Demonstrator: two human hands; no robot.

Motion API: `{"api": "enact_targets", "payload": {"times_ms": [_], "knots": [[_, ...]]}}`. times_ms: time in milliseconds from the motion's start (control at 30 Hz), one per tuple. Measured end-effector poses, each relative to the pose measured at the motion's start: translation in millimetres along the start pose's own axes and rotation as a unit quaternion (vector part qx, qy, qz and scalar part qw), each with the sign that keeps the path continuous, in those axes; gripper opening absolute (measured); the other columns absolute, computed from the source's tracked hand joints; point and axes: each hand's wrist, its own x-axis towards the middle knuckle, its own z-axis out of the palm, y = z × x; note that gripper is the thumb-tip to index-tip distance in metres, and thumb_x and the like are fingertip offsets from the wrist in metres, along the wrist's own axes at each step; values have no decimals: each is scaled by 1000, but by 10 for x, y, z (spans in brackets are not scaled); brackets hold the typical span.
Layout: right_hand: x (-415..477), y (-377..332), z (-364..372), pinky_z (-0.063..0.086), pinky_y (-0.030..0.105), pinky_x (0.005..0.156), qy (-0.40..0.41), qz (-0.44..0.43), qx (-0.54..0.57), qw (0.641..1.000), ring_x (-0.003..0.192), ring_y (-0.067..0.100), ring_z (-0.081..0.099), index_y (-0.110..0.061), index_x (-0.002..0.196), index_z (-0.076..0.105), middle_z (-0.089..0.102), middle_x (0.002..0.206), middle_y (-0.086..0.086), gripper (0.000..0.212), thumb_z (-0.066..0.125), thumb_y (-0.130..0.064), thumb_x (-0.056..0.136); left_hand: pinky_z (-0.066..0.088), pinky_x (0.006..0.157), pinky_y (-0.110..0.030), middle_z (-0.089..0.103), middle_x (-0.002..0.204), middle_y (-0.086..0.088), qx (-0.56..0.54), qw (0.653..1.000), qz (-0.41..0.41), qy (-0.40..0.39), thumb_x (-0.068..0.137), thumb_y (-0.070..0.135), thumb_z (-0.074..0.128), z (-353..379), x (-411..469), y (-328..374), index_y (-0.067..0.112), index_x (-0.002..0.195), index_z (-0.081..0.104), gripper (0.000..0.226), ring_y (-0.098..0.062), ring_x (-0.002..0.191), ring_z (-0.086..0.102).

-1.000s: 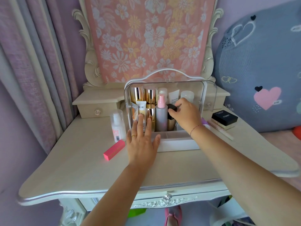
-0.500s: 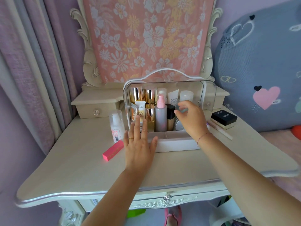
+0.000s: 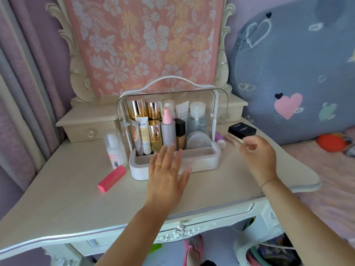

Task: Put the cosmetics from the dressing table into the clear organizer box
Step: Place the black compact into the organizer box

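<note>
Head view: left hand (image 3: 167, 173) lies flat, fingers spread, at the front of the clear organizer box (image 3: 201, 160). Right of the box, right hand (image 3: 258, 154) curls over the slim beige stick (image 3: 233, 139); whether it is actually pinched, I cannot tell. Best to pinch it mid-length, then lift it clear of the black compact (image 3: 242, 129).

Clear glossy plastic organizer box (image 3: 219, 104), its white base matt. Tall gold bottles (image 3: 135, 110) mirror-shiny, metallic look. Grey spray bottle (image 3: 168, 131) frosted, matt. Black square compact box (image 3: 242, 129) glossy. Pink rectangular box (image 3: 112, 178) matt, card-like. Cream tabletop (image 3: 76, 189) smooth, faint wood grain. Pink floral hanging (image 3: 146, 45) soft cloth.
</note>
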Motion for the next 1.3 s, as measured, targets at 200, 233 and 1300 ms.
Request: {"api": "enact_targets", "payload": {"times_ms": [200,233,1300], "knots": [[510,303,7,42,37,95,-30,68,-16,997,116,31,50,-10,120,57,52,124,16,53,75,-25,73,19,107,-44,53,135,-10,23,997,44,-58,93,48,29,126,-39,80,10,131,51,58,-28,128,45],[583,322,36,42,37,96,-44,71,-10,996,118,30,50,-11,122,55,51,126,14,57,75,-28,72,18,107,-44,52,136,-9,20,997,44,-61,92,47,31,127,-40,70,10,132,49,57,-27,129,43],[-320,-607,45,43,21,104,-223,-90,215,947,120,-3,48,-28,137,38,47,136,-5,78,72,0,73,48,76,-12,67,103,9,-514,835,-187,-64,86,16,65,-140,627,314,19,128,52,44,-4,94,62]]}}
